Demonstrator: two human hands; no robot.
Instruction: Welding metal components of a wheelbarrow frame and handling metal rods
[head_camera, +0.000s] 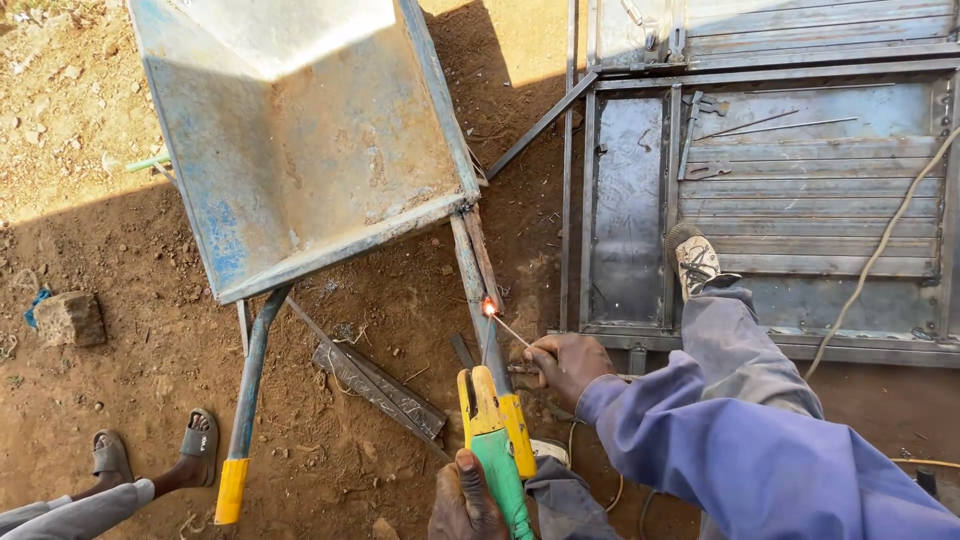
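Green-handled electrode holder (497, 440) gripped by both hands (520, 440), rod (508, 328) sparking on wheelbarrow (300, 140) handle

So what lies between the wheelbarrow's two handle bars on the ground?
Head view: a flat metal strip lies on bare dirt between the yellow-gripped bar and the bar being welded.

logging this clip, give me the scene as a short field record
setting: bare red dirt ground
left hand: grips the green-and-yellow electrode holder
right hand: steadies the welding rod
arc: glowing on the wheelbarrow handle tube
wheelbarrow tray: blue, rusty, tipped up
nearby: metal gate panel flat on ground; another person's sandalled feet
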